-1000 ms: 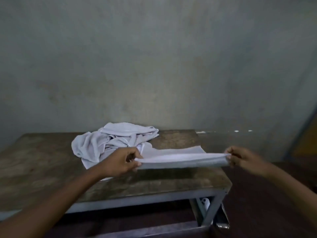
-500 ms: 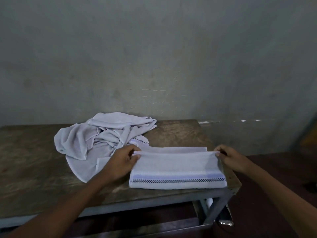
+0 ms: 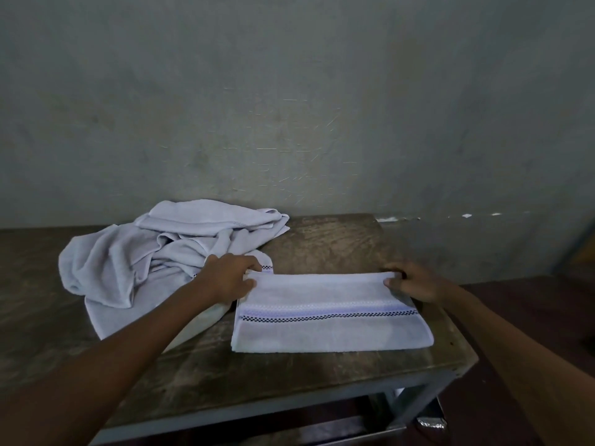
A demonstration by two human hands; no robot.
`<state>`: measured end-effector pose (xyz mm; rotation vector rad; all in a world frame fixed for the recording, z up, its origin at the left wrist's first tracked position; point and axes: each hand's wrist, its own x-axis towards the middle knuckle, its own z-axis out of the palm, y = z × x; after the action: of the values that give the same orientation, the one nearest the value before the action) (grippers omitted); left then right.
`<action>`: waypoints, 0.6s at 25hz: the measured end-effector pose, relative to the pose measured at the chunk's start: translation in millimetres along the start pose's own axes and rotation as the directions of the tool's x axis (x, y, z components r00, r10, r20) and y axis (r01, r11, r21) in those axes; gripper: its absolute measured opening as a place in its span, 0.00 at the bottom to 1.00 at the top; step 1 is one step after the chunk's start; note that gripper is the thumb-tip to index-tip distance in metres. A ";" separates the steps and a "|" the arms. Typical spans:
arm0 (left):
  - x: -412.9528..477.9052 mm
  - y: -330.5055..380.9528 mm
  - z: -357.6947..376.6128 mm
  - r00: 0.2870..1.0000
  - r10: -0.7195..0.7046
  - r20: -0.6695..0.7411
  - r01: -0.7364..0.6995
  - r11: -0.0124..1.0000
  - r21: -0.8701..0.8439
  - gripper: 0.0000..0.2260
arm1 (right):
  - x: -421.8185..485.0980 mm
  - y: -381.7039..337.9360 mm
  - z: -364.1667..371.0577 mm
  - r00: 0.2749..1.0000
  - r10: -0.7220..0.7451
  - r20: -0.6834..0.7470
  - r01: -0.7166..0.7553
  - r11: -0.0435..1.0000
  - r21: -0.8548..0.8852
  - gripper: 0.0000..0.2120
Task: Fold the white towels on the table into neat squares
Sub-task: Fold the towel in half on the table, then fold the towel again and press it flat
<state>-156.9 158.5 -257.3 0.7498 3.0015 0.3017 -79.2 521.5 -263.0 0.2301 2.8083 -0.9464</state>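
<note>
At the bottom of the frame runs the grey metal frame (image 3: 409, 410) under the worn wooden table (image 3: 257, 375). On the lower right of the tabletop lies the folded towel (image 3: 331, 313). A second ago it was stretched in the air between both hands. Half a second ago it had just come down, with a back layer peeking past its far edge. Now it lies flat, and that far edge shows as a single line.

It is a wide white rectangle, several layers thick, with a pale blue band and a thin dark checked line across its middle. Its near edge is straight and its right end lies close to the table's right edge.

The left hand (image 3: 230, 278) grips the far left corner with curled fingers. The right hand (image 3: 412, 281) pinches the far right corner, thumb on top.

Farther back, at centre left, sits a crumpled heap of white towels (image 3: 154, 252), partly under the left wrist. One striped corner of the heap shows beside the left fingers. Behind everything stands a scuffed grey wall (image 3: 289, 107).
</note>
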 end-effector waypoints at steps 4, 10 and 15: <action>1.1 8.0 -7.6 0.996 0.090 0.017 -0.089 0.994 -0.057 0.06 | 2.3 0.5 -6.2 1.000 -0.020 -0.004 0.020 0.998 -0.062 0.07; -26.8 14.8 -32.6 0.975 0.108 -0.196 -0.210 0.746 -0.632 0.02 | -22.5 -6.7 -34.4 0.994 -0.068 -0.082 0.072 0.996 0.048 0.04; -41.0 18.7 -75.2 0.919 -0.089 -0.384 -0.239 0.650 -0.722 0.05 | -58.6 -39.1 -82.7 0.907 -0.212 -0.363 0.250 0.966 0.060 0.09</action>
<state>-118.0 142.0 -180.5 0.7571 2.6769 1.7741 -39.1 535.8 -163.1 0.0858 3.1728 -1.2170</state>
